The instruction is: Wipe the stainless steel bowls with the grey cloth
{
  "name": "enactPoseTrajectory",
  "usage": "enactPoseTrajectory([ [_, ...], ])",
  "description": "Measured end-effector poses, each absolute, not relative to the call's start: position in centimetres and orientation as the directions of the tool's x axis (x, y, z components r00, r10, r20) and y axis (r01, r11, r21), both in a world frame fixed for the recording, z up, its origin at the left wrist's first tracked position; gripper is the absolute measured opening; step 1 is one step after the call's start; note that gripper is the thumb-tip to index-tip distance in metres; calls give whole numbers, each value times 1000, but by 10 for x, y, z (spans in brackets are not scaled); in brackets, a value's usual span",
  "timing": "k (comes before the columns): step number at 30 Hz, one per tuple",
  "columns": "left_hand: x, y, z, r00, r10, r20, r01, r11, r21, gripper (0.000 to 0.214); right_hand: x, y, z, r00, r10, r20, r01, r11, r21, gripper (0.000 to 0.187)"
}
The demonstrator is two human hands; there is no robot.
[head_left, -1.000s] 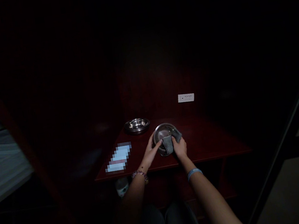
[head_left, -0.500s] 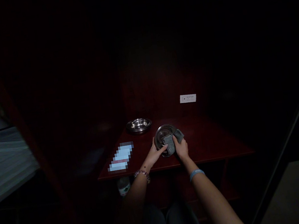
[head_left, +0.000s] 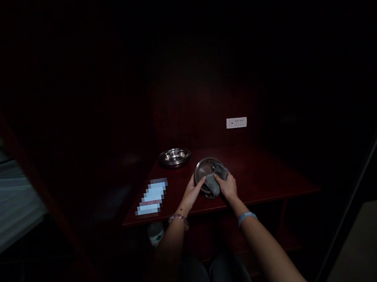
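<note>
A round, shiny metal bowl (head_left: 203, 171) is held tilted toward me above the front part of the dark red desk (head_left: 259, 182). My left hand (head_left: 192, 192) grips its left side, with the thumb over the rim. On the right, my right hand (head_left: 228, 186) is closed on a grey cloth (head_left: 213, 185) that lies over the bowl's near and right rim. The cloth hides part of the bowl's inside, and the fingers behind it are out of sight. Farther back on the left rest shiny metal bowls (head_left: 174, 158), seemingly stacked.
A blurred-out bright rectangle (head_left: 152, 197) lies at the desk's left front. Under that edge stands a clear bottle (head_left: 156, 234). A white power socket (head_left: 236, 123) is on the back wall. Pale stacked sheets (head_left: 1, 204) fill a shelf at far left.
The cloth has shifted and bunched toward the bowl's right rim, uncovering more of the inside. My right thumb has moved left and down across the cloth. The left hand keeps its grip.
</note>
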State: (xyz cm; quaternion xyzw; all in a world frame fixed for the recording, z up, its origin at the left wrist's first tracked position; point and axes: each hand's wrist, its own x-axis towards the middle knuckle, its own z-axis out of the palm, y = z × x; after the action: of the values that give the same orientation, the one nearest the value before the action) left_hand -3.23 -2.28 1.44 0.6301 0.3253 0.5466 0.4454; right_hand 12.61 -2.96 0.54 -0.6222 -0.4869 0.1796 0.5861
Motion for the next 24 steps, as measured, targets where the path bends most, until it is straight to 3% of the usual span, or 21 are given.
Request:
enactPoseTrajectory([
  [4, -32, -29, 18, 203, 851, 484, -55, -483, 874, 75, 126, -27, 4, 471, 808, 355, 369, 186, -911, 42],
  [9, -33, -35, 22, 283, 832, 477, 12, -500, 866, 86, 126, -28, 3, 497, 786, 367, 360, 198, -912, 40],
  [15, -33, -25, 16, 236, 841, 486, -7, -499, 867, 68, 126, -29, 4, 500, 790, 355, 365, 179, -914, 41],
  [24, -35, -28, 21, 175, 918, 357, -69, -350, 934, 50, 125, -31, 7, 497, 785, 369, 349, 208, -914, 42],
])
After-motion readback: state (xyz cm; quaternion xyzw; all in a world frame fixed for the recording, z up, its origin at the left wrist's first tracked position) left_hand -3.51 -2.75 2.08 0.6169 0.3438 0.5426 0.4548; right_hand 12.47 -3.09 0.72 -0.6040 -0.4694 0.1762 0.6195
